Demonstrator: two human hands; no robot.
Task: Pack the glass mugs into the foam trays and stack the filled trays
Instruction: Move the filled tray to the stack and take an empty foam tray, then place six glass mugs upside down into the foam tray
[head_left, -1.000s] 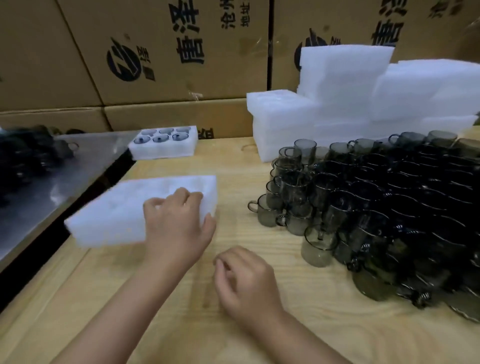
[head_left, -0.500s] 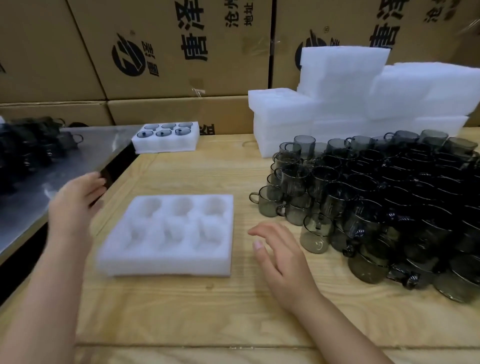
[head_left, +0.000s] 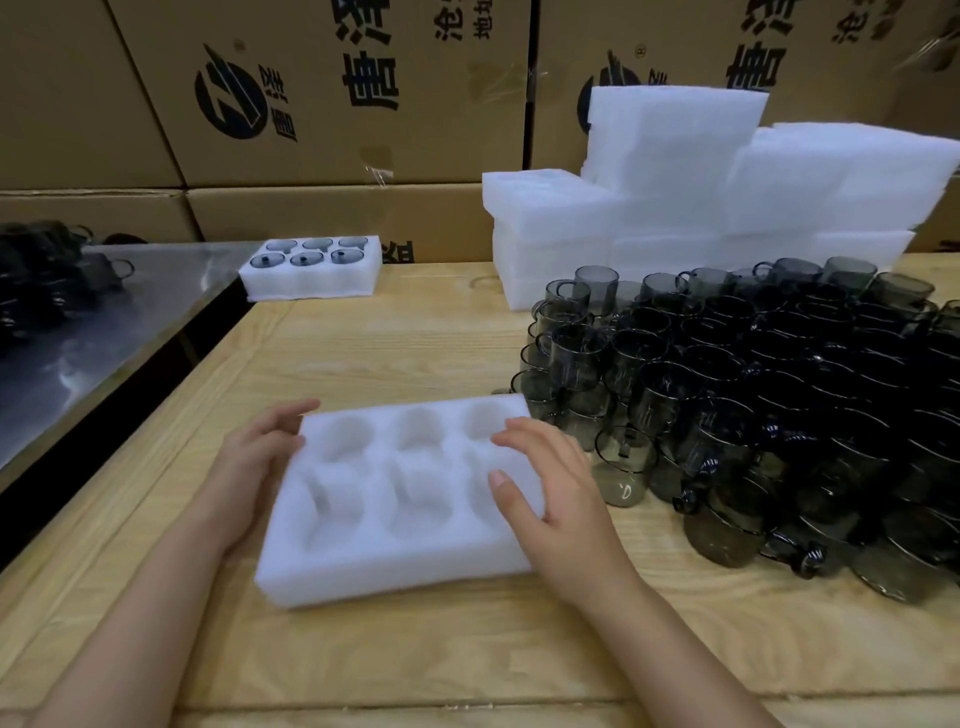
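Printed cardboard cartons (head_left: 311, 93) are walling off the back of the scene. At the left, a steel surface (head_left: 130, 332) is carrying a blurred heap of dark mugs (head_left: 47, 280). Just past its edge, a filled foam tray (head_left: 311, 288) is sitting at the far side of the wooden surface (head_left: 415, 649), with a mug showing in each of its six pockets. Nearer the person, an empty foam tray (head_left: 395, 566) is lying flat with its long axis running left to right and two rows of three pockets facing up. The left hand (head_left: 249, 467) is resting against the tray's left end, its fingers (head_left: 283, 415) lying nearly straight along the far-left corner and gripping nothing. The right hand (head_left: 561, 499) is covering the right end, fingers (head_left: 519, 431) spread and relaxed over the top, steadying rather than clasping. Further right, the loose glass mugs (head_left: 753, 395) are crowding together in tiers, the nearest standing just beside the tray's far-right corner. Behind them a stack of foam trays (head_left: 675, 208) is waiting. The mugs are lying directly right of the tray, and the right hand is sitting between the two, which probably makes it the nearer hand for a first pick.
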